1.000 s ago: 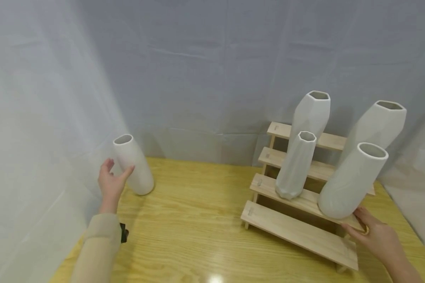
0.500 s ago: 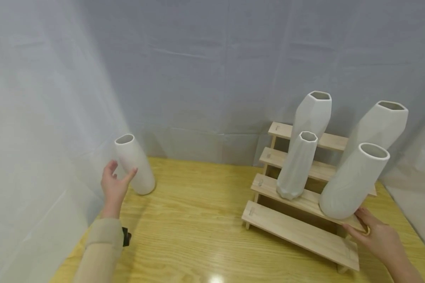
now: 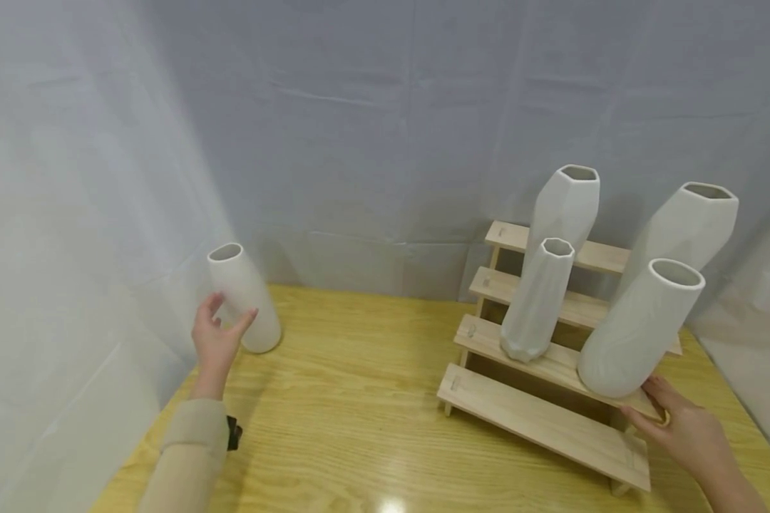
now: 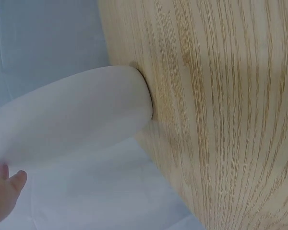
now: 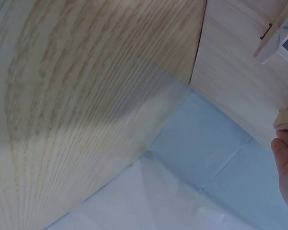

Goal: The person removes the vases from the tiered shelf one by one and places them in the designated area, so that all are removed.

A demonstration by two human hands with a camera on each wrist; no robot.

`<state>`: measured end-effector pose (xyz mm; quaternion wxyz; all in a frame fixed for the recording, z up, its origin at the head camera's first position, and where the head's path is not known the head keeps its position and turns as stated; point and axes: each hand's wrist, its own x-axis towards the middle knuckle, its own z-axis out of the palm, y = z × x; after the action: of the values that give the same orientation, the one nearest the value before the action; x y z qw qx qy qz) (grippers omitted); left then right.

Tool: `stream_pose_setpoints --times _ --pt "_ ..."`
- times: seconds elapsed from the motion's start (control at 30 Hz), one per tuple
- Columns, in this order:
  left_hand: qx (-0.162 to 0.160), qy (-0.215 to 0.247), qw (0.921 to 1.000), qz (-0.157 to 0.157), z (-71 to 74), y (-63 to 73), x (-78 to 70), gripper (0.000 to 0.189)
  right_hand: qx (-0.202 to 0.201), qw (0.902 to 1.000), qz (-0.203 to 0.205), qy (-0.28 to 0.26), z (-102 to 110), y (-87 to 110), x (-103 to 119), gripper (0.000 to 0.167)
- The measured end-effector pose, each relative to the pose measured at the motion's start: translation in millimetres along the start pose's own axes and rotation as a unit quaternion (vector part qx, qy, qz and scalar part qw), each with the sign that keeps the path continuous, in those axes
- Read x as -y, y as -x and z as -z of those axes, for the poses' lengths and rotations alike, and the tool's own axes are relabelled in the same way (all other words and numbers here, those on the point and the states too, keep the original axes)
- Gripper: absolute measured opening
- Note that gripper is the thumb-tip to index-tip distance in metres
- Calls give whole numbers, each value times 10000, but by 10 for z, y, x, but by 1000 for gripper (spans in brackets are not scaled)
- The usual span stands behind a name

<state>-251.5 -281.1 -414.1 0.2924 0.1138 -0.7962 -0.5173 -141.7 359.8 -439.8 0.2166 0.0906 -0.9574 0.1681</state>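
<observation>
A smooth white vase (image 3: pixel 247 299) stands upright on the wooden table at the left. My left hand (image 3: pixel 218 338) is at its near side, thumb and fingers spread apart, not closed round it. In the left wrist view the fingertips of that hand (image 4: pixel 5 191) come right at the vase's wall (image 4: pixel 81 110). At the right, my right hand (image 3: pixel 683 431) grips the end of one step of a wooden tiered stand (image 3: pixel 539 427), thumb in front. The right wrist view shows these fingers (image 5: pixel 285 148) at the step's edge (image 5: pixel 287 117).
On the stand are several more white vases: a fluted one (image 3: pixel 535 306) and a wide-mouthed one (image 3: pixel 638 331) on a lower step, two faceted ones (image 3: pixel 565 206) (image 3: pixel 686 228) behind. Pale sheeting (image 3: pixel 359 142) hangs behind and beside the table (image 3: pixel 334 399).
My left hand has shifted slightly right, closer to the lone vase, its fingertips now overlapping it. The right hand, the stand and the vases have stayed in place.
</observation>
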Motion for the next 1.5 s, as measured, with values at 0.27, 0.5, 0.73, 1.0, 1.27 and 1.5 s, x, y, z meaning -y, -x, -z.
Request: stream_pose_setpoints --times 0.27,0.5,0.73,1.0,1.27,1.5 --pt "-53 101 9999 -97 -45 33 0 73 -86 9999 82 8 15 -11 -10 62" --pt "-193 330 9989 -289 -89 56 -14 68 -127 9998 138 28 7 -11 -26 61" --pt "-249 376 9983 -379 -131 78 -45 66 -168 9997 147 32 -3 -5 -31 60" --pt "-202 476 9970 -572 -194 109 -63 65 -107 9999 115 67 2 -2 -22 61" --pt "-33 568 9975 -408 -271 124 -84 68 -232 9996 185 -2 -22 7 0 60" --pt "230 586 9972 -399 -351 151 -115 69 -207 9997 106 -19 -27 6 -9 60"
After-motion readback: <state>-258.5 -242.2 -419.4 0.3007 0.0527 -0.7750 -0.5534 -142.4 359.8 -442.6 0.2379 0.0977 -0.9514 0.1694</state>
